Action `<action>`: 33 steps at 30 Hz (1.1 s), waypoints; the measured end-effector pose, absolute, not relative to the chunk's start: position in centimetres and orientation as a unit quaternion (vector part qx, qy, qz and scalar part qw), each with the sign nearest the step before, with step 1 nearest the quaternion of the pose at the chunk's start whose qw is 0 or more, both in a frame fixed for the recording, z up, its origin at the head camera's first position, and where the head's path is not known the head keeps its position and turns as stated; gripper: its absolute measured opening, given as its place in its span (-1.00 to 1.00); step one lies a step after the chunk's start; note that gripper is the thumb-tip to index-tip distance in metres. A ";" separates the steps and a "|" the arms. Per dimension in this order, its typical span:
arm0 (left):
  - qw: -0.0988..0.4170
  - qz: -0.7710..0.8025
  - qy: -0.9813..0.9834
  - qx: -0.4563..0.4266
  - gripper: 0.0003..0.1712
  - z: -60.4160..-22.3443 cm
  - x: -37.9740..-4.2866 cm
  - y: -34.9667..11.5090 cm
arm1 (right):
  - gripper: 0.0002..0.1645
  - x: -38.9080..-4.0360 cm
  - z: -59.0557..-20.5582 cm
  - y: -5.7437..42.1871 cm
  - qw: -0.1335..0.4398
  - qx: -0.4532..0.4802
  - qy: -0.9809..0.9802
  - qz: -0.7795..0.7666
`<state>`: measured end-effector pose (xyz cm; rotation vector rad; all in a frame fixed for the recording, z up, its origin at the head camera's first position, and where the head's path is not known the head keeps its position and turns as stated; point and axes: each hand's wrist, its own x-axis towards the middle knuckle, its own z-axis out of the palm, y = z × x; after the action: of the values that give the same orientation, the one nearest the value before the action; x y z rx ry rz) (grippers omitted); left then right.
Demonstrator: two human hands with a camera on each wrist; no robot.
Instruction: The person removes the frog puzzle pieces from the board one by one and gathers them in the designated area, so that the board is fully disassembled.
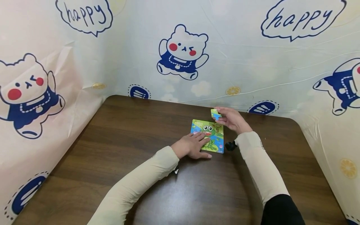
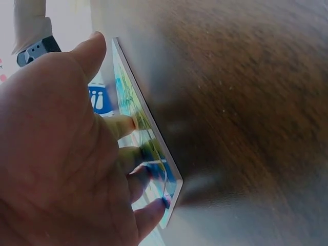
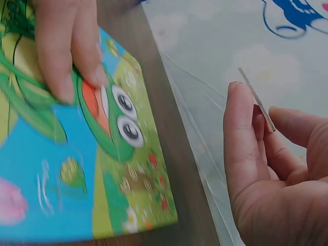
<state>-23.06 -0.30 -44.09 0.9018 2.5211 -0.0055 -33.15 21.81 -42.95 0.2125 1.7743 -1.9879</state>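
Observation:
A square frog jigsaw puzzle (image 1: 217,140) lies on the wooden table, showing a green frog with wide eyes on blue and green. Across its left part rests my left hand (image 1: 192,145), fingers spread and fingertips touching the picture, thumb off beyond the near edge. In the left wrist view the puzzle (image 2: 134,97) appears edge-on as a thin board under those fingertips. My right hand (image 1: 232,120) pinches a small puzzle piece (image 1: 215,113) above the puzzle's far edge. The right wrist view shows that piece (image 3: 259,102) edge-on, between thumb and fingers.
The brown table (image 1: 135,134) ends just behind the right hand, at a printed curtain (image 1: 239,59) with bears and lettering. More of this cloth hangs at both sides. A dark wrist camera (image 1: 231,146) sits under the right wrist, beside the puzzle.

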 end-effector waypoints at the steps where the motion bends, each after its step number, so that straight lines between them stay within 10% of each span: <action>1: 0.230 -0.002 0.916 0.328 -0.02 -44.1 -23.1 -0.3 | -0.41 -33.1 -42.9 22.3 0.231 0.082 0.637 -0.731; 33: 0.203 -0.001 0.922 0.329 -0.03 -44.3 -22.8 -0.4 | -0.80 -30.2 -42.0 31.6 0.215 0.139 0.544 -0.799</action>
<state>-22.78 -0.39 -44.27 0.9178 2.5735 -0.0017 -30.15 31.60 -42.01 0.3852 1.5092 -2.2154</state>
